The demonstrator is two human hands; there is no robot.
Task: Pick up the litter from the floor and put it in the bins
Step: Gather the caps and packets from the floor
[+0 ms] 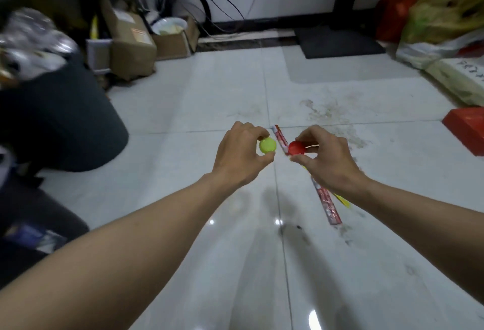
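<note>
Pinch on green cap (267, 145) by left hand (241, 157), thumb and fingers curled. Same pinch on red cap (296, 147) by right hand (327, 159). Both caps up off floor (209, 94), side by side, not touching. Dark bin (65, 120) well off to left, nearer left hand. Long red wrapper (327, 205) lying on floor under right hand, axis far-left to near-right.

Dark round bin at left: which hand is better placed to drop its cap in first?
Left. The left hand, pinching the round yellow-green plastic cap, sits nearer the dark round bin; the right hand, pinching the round red plastic cap, would likely have to reach across.
</note>
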